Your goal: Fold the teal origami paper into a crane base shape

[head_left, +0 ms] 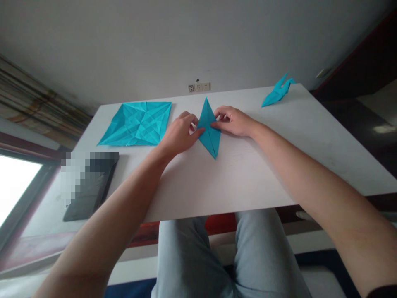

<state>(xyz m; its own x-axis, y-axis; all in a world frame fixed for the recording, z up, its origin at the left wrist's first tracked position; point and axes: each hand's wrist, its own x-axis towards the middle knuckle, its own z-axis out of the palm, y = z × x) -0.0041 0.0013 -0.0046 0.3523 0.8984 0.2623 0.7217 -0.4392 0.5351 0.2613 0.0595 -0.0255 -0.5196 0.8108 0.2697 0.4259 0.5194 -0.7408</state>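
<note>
Folded blue paper (pixel 209 128): mid-table, long axis running far edge to near edge. Left hand (pixel 178 135) and right hand (pixel 234 121) flank it, fingers closed pinching its side corners; equally near.

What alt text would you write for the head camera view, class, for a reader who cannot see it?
Two bare hands, left hand and right hand, press a folded blue paper diamond on a white table. A creased blue square sheet lies left; a finished blue paper crane sits far right.
</note>
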